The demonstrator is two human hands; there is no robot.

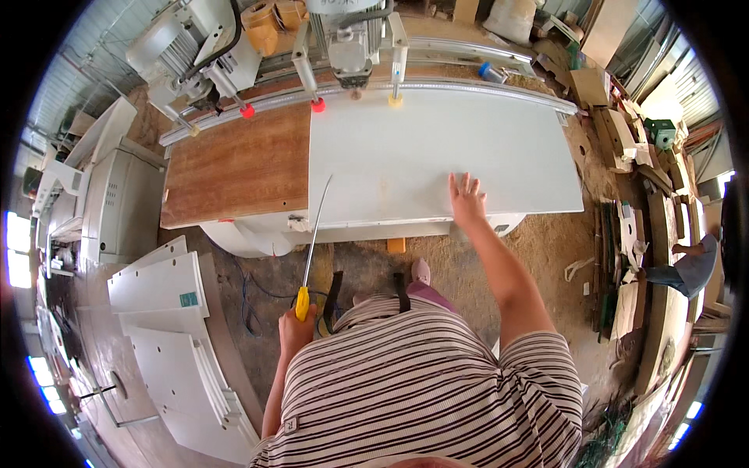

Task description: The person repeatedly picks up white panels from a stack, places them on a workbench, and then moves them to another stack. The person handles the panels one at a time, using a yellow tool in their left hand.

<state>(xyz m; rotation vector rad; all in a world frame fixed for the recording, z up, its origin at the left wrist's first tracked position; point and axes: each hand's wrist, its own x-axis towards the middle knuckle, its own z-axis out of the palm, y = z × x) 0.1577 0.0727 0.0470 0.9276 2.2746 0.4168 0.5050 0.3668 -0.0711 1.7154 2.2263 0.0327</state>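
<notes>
My left hand (296,331) is closed round the yellow handle of an air blow gun (311,253). Its long thin metal nozzle points up and away from me, and its slightly bent tip overlaps the near left part of a white panel (437,148). The panel lies flat on the machine's table, against a brown wooden surface (238,165) on its left. With fingers spread, my right hand (468,200) rests on the panel near its front edge and holds nothing.
Drilling heads (349,54) with red and yellow pads stand over a metal rail (484,87) behind the panel. Cut white boards (175,374) are stacked at my left. Blue hose (248,295) lies on the floor. Wood offcuts (620,265) and a person (686,267) are at far right.
</notes>
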